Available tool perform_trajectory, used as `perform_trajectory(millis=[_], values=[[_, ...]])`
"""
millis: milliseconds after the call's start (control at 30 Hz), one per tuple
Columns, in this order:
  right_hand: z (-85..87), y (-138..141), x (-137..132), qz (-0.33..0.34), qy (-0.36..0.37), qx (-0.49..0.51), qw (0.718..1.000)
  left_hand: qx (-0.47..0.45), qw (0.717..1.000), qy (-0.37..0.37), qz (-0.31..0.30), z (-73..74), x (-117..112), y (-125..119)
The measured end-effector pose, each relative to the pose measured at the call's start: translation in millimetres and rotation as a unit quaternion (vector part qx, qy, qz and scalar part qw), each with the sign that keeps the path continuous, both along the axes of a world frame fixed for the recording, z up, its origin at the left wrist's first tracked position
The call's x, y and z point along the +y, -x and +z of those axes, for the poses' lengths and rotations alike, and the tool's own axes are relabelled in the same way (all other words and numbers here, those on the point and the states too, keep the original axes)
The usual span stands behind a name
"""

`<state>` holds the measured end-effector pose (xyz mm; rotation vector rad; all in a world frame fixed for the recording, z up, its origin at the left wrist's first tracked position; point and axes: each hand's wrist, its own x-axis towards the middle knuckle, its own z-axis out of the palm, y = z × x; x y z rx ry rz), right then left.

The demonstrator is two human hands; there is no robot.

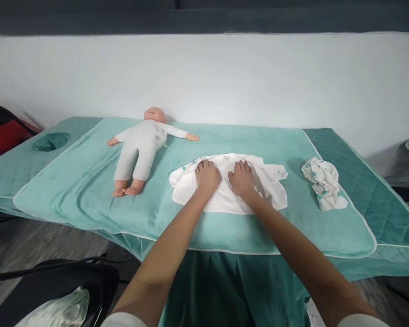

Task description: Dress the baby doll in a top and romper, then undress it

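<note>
A small white baby shirt (218,204) lies spread open on the green cover, its inside facing up. Teal printed patches show on its left edge and on the sleeve at the right. My left hand (207,176) rests on the upper left part of the shirt, fingers apart and pressed to the cloth. Beside it, my right hand (241,178) lies on the fabric right of the middle in the same way. Between the hands, a small label (226,158) shows at the neckline. Neither hand has anything lifted off the surface.
A baby doll (139,141) in a white suit lies on its back at the left. To the right sits a crumpled white cloth with green print (323,181). The green-covered bed (391,195) meets a white wall. A black chair (102,277) holding cloth stands at lower left.
</note>
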<state>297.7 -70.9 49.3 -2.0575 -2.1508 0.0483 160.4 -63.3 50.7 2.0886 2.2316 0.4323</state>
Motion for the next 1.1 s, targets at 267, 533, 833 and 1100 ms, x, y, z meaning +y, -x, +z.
perform_trajectory(millis=[267,533,833,1100], values=[[2.4,-6,18,-0.046,-0.066,0.074,0.994,-0.031,0.999,-0.028,0.024,9.9,16,-10],[1.2,-12,64,-0.051,-0.072,0.098,0.991,-0.042,0.999,-0.015,0.015,6.1,65,-14],[-10.0,-17,106,-0.047,-0.098,0.086,0.99,-0.01,1.0,-0.013,-0.005,-14.2,106,-6],[-14.7,-18,112,-0.049,-0.064,0.113,0.99,-0.022,1.0,-0.023,-0.004,-17.0,114,-2]])
